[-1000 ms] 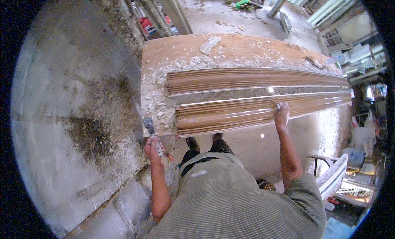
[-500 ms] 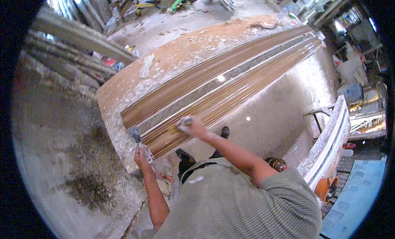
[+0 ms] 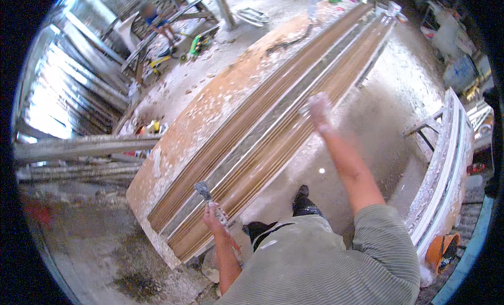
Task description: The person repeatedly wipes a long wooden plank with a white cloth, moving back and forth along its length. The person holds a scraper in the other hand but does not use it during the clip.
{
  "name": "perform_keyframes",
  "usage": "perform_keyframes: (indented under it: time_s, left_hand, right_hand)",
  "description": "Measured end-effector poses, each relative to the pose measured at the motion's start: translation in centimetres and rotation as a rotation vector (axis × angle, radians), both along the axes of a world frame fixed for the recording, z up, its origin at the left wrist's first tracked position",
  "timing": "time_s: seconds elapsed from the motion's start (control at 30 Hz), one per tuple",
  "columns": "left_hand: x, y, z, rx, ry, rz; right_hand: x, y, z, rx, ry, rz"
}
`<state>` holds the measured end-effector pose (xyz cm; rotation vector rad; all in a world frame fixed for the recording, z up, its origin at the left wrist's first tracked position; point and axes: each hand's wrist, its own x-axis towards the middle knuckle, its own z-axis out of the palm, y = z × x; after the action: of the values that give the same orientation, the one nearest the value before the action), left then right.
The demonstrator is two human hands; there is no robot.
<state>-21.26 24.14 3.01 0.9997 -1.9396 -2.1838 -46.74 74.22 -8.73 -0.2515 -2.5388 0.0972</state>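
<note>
A long, brown, ribbed mould [image 3: 278, 147] with white lines and a grey middle band lies diagonally across an orange-brown board [image 3: 215, 90] spattered with white bits. My left hand [image 3: 214, 218] is closed round the handle of a brush [image 3: 202, 189], its grey, caked bristles pointing up over the near end of the mould. Farther along, my right hand [image 3: 320, 113] is at the right-hand ribbed band, smeared by motion and coated white. Its fingers look closed round a small pale thing, too blurred to name.
To the right stands a long white-coated piece [image 3: 446, 168], with an orange bucket [image 3: 441, 250] below it. A white cup [image 3: 394, 9] is by the mould's far end. Wooden beams [image 3: 84, 147] jut in at left. Another person [image 3: 155, 21] is at the far left, near a green tool [image 3: 197, 45].
My right hand has moved from the near part of the mould up and to the right, arm stretched out. My left hand still grips the brush. The view has turned and shifted.
</note>
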Motion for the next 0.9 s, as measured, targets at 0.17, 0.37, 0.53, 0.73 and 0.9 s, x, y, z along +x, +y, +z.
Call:
perform_keyframes:
  time_s: [0.17,0.37,0.53,0.73,0.9]
  left_hand:
    - [-6.2,13.1,1.7,0.074,0.085,-0.145]
    - [-16.7,24.4,2.9,-0.054,0.198,-0.281]
    - [-24.1,34.0,1.7,0.073,0.171,-0.412]
    - [-32.7,50.5,-0.8,0.023,0.181,-0.579]
    - [-40.4,64.6,0.6,0.224,0.221,-0.553]
  right_hand:
    - [8.4,-14.9,0.4,-0.121,-0.319,0.610]
    - [7.7,-12.4,4.5,-0.924,-0.268,0.728]
    - [-1.1,6.2,5.3,-0.732,-0.251,0.444]
    - [-12.6,28.8,5.3,-0.549,-0.107,0.246]
    - [-21.5,46.4,4.7,-0.381,0.111,0.068]
